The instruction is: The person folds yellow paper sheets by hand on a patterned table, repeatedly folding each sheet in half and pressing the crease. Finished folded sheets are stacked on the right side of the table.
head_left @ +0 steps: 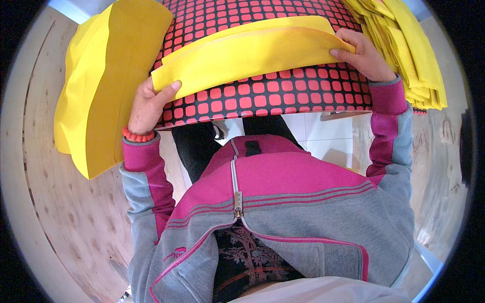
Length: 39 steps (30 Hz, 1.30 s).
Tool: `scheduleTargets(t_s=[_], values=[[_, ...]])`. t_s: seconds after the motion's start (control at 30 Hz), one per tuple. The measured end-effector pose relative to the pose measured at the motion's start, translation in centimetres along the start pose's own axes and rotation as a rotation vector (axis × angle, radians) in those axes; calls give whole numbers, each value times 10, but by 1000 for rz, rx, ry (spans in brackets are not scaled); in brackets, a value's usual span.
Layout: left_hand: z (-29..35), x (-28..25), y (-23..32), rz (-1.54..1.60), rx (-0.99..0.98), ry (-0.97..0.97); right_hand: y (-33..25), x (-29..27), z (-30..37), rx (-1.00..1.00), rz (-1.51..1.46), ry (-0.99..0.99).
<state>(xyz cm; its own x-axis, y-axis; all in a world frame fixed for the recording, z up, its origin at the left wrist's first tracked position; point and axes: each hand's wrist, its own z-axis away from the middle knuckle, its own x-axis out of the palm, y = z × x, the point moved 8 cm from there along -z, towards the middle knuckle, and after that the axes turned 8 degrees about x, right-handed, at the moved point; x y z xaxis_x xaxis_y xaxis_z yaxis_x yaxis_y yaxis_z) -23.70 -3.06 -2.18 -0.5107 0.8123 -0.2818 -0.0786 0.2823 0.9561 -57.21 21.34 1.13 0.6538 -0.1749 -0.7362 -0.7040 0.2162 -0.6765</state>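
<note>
Over the left side of the checked tabletop (pixel 260 102), a broad yellow sheet (pixel 91 91) drapes down past the edge, opened out and with neither hand on it.

Next comes the left hand (pixel 147 103), at the near left corner of the tabletop. It closes on the left end of a long yellow strip (pixel 242 55), thumb laid flat on top and the fingers tucked beneath, mostly out of sight. The strip spans the middle of the tabletop, held out lengthwise and doubled, its back layer showing beyond the front one along the far side. A thin pale line follows that far side; it may be stitching or only a cut edge, the view being too coarse to settle it.

Toward the tabletop's right side, the right hand (pixel 359 56) pinches the strip's other end between thumb and fingers.

Rightmost, a layered pile of yellow pieces (pixel 411 55) lies over the tabletop's right edge. Judging by this, several pieces are already gathered, the strip is partway handled and not yet laid down, and the sheet remains unworked.
</note>
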Motion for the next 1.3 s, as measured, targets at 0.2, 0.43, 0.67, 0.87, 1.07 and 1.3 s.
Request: scheduleTargets(t_s=[0.2, 0.43, 0.67, 0.87, 1.07, 1.3], values=[[4, 1, 1, -13, 23, 167, 27, -1, -8, 32, -337, 157], [3, 1, -9, 89, 76, 357, 38, -1, -11, 52, -54, 331], [2, 2, -6, -189, 173, 448, 28, 0, -9, 73, 222, 418], [8, 2, 13, -656, 245, 535, 26, 5, -11, 114, 322, 534], [7, 4, 19, -822, 265, 573, 19, 3, -15, 24, 376, 624], [7, 12, 23, -983, 353, 584, 19, 2, -17, 105, 457, 618]])
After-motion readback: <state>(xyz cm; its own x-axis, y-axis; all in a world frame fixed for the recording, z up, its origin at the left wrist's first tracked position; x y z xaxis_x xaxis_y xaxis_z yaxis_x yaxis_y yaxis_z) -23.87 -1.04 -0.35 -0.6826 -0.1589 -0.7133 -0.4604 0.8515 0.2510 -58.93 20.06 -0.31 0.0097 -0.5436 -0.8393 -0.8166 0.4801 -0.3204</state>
